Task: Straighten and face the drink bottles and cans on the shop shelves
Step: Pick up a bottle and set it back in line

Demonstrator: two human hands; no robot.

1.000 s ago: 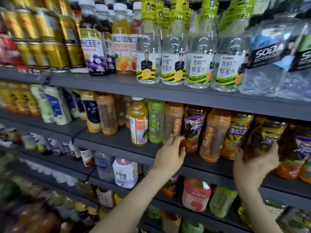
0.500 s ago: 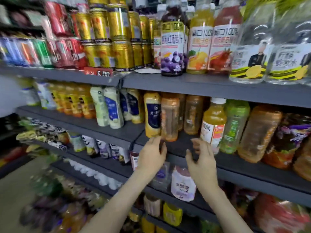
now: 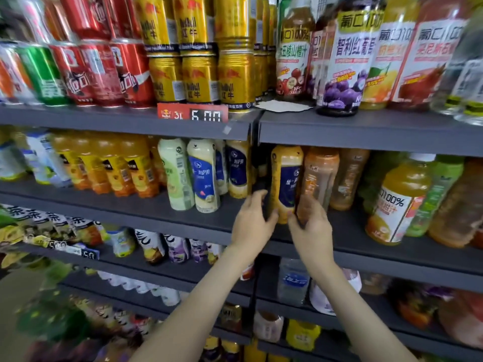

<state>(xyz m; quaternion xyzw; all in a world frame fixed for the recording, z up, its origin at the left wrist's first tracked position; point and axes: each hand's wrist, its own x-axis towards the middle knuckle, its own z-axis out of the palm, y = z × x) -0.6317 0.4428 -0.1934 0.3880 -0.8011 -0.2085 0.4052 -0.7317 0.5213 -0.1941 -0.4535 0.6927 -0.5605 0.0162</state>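
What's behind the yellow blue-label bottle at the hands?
Only a dark gap shows left of the yellow plastic bottle with blue label; the bottle itself covers whatever stands directly behind it.

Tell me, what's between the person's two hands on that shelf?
A yellow bottle with a blue label, its base between the left hand and right hand; head view.

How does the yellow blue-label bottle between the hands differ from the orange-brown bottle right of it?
Colour: the yellow bottle wears a dark blue label; the orange-brown bottle has a pale orange one. Contact: the left hand and right hand hold the yellow bottle's base; the orange-brown bottle stands partly behind the right hand. Shared: similar waisted shape, same shelf.
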